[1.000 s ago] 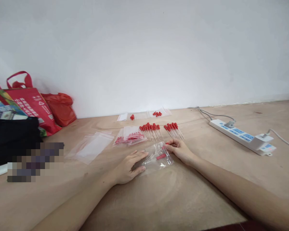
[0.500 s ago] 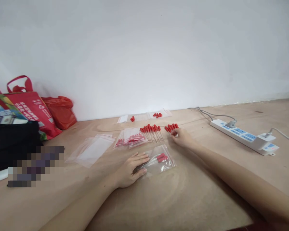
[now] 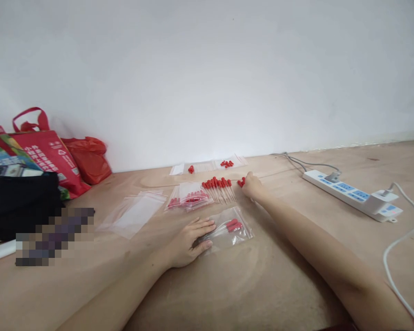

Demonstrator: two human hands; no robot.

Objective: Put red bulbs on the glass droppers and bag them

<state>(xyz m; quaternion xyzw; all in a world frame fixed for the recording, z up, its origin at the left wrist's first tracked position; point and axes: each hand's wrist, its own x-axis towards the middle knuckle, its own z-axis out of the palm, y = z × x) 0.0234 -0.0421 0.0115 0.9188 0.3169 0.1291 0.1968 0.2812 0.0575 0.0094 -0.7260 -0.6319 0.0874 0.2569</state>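
Observation:
My left hand [image 3: 191, 241] lies on the table with fingers spread, resting on the near end of a clear zip bag [image 3: 243, 233]. Inside that bag are several droppers with red rubber bulbs [image 3: 233, 225]. My right hand [image 3: 254, 187] is curled over a small row of red-bulbed droppers [image 3: 241, 182], with two or so bulbs showing at its left. Its fingertips, and whatever they grip, are hidden. Just left of it lies a larger fan of droppers [image 3: 222, 188], bulbs pointing away from me. Filled zip bags [image 3: 189, 197] overlap beside them.
Flat zip bags [image 3: 136, 214] lie to the left. More bags with red bulbs [image 3: 227, 163] lie along the wall. A white power strip [image 3: 352, 193] with plugs and cables is on the right. Red bags [image 3: 55, 156] and a black bag [image 3: 22, 207] stand at the left.
My right hand has moved slightly away from me and left, covering more of the small row of droppers. My left hand stays on the bag. The view has shifted slightly.

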